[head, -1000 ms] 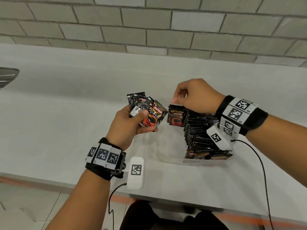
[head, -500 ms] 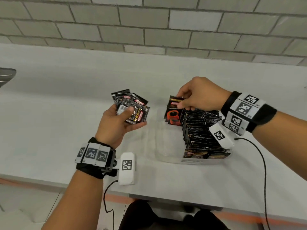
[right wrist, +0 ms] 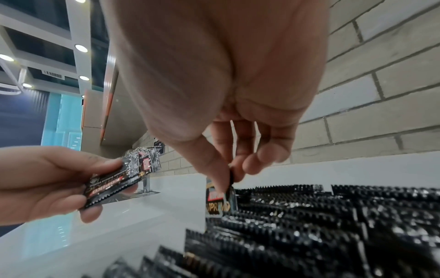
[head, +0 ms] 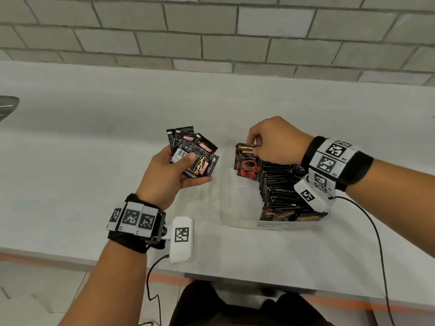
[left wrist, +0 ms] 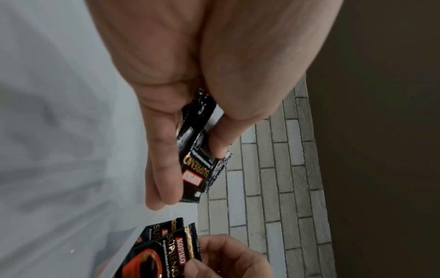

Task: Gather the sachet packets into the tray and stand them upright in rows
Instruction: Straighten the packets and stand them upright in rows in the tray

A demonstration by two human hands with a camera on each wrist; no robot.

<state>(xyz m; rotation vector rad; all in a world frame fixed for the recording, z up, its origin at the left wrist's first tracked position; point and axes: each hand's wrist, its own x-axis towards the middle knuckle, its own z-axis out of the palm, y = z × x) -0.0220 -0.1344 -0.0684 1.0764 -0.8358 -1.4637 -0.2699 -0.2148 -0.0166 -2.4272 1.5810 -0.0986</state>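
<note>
My left hand (head: pixel 171 170) grips a fanned bunch of black coffee sachets (head: pixel 195 151) above the counter, left of the tray; the same bunch (left wrist: pixel 202 156) sits between thumb and fingers in the left wrist view. My right hand (head: pixel 273 142) pinches the top edge of an upright sachet (head: pixel 248 164) at the far end of the clear plastic tray (head: pixel 230 208). Rows of standing sachets (head: pixel 280 189) fill the tray's right side. In the right wrist view the pinched sachet (right wrist: pixel 220 203) stands against the row (right wrist: pixel 333 216).
The white counter (head: pixel 94 149) runs back to a grey brick wall (head: pixel 211 38). A grey curved object (head: pixel 7 107) shows at the left edge. The tray's left half holds no sachets. Cables hang from both wrist units near the front edge.
My left hand drew back to the left with its bunch. My right hand took one sachet and lowered it upright into the tray's far end.
</note>
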